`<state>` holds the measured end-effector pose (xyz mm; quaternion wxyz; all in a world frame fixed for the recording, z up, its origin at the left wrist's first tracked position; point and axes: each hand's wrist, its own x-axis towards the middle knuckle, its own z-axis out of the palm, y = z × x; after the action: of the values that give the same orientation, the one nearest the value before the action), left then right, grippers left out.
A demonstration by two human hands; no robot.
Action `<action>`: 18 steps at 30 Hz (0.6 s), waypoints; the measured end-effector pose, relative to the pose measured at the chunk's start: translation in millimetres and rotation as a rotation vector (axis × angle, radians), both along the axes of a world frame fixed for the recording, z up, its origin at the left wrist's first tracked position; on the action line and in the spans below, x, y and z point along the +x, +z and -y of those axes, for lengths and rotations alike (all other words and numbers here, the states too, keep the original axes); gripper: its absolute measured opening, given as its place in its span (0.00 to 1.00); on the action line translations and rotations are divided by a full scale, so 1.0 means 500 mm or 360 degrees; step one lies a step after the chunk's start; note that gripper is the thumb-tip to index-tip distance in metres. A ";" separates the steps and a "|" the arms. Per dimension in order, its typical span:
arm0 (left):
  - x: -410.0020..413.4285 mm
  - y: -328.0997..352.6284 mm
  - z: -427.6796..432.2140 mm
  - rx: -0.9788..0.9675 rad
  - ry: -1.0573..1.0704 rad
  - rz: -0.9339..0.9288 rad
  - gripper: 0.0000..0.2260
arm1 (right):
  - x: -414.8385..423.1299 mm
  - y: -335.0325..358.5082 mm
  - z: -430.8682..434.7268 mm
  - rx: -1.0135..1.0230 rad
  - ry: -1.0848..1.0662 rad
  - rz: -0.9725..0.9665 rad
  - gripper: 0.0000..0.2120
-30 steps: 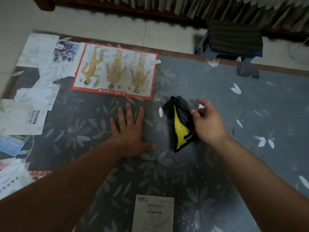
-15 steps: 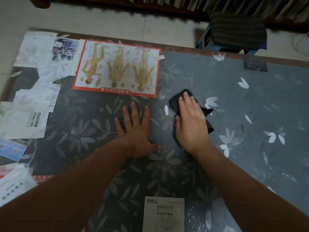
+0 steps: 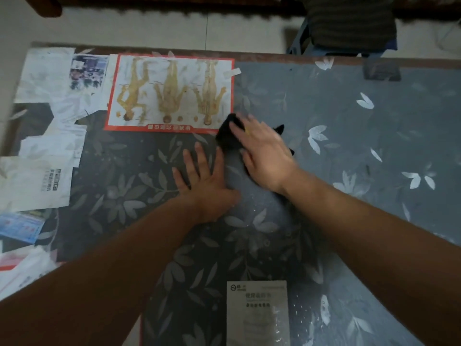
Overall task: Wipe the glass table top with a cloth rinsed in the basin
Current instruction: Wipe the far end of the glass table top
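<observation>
The right hand (image 3: 262,151) lies flat with fingers spread, pressing a dark cloth (image 3: 228,137) onto the glass top (image 3: 349,136); it grips nothing, only pins the cloth under palm and fingers, probably so the whole pad rubs the surface. The left hand (image 3: 203,181) is likewise open and flat on the glass, holding nothing, just beside the right, likely propping the person's weight as they lean over the table. Nearest the camera, one white leaflet (image 3: 257,313) lies under the glass, with small droplets glinting on the surface around it, which suggests this part is wet from wiping. Farther out, the cloth sits at the lower right corner of a red-edged chart (image 3: 169,92), one sheet showing three figures, also under the glass. To the left, several white papers (image 3: 42,171) and one small photo (image 3: 88,71) overlap; their exact count is hard to tell. The basin is not in view. Beyond the far table edge, one stool (image 3: 349,28) with a dark striped cover stands on the pale floor.
</observation>
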<state>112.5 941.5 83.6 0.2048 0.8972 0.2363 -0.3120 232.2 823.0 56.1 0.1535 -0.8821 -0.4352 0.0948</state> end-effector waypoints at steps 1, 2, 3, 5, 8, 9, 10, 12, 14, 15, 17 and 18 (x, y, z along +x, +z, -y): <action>0.000 0.000 0.001 0.0008 0.0006 0.0006 0.45 | -0.018 0.000 0.039 -0.0011 0.0154 -0.0005 0.27; -0.002 0.001 0.001 0.0007 0.0015 0.0014 0.44 | -0.028 0.000 0.083 -0.0028 0.0258 -0.0009 0.28; -0.003 0.000 0.000 -0.0003 0.0021 0.0025 0.44 | -0.020 0.003 0.121 -0.0054 0.0300 0.0016 0.28; -0.005 0.000 -0.001 -0.0029 0.0019 0.0038 0.45 | 0.022 0.004 0.168 -0.0080 0.0156 0.0091 0.28; -0.008 0.003 -0.001 -0.0013 0.0005 0.0055 0.48 | 0.040 0.006 0.160 -0.0058 -0.0207 0.0026 0.27; -0.011 0.004 0.000 0.0000 -0.0003 0.0070 0.50 | 0.020 0.007 0.156 -0.0025 -0.0180 -0.0010 0.27; -0.015 0.003 0.002 0.0016 -0.0012 0.0093 0.51 | -0.005 0.003 0.163 0.0006 -0.0073 -0.0043 0.27; -0.022 0.001 0.001 0.0049 -0.0014 0.0157 0.52 | -0.042 -0.004 0.213 0.0008 0.0210 -0.0127 0.27; -0.031 0.006 0.002 0.0097 0.0022 0.0262 0.50 | -0.038 0.006 0.279 0.0024 0.0264 -0.0212 0.25; -0.035 0.009 0.006 0.0146 0.0036 0.0339 0.47 | -0.029 0.014 0.311 0.0068 0.0143 -0.0276 0.24; -0.054 0.019 0.026 0.0248 0.0048 0.0495 0.39 | -0.026 0.034 0.378 0.0174 -0.0362 -0.0453 0.22; -0.070 0.022 0.040 0.0293 0.0064 0.0555 0.36 | -0.038 0.042 0.409 0.0203 -0.0593 -0.0504 0.21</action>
<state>77.3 921.4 94.7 0.1660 0.9476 0.2427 -0.1248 213.3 618.6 77.0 0.2899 -0.9097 -0.2408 0.1742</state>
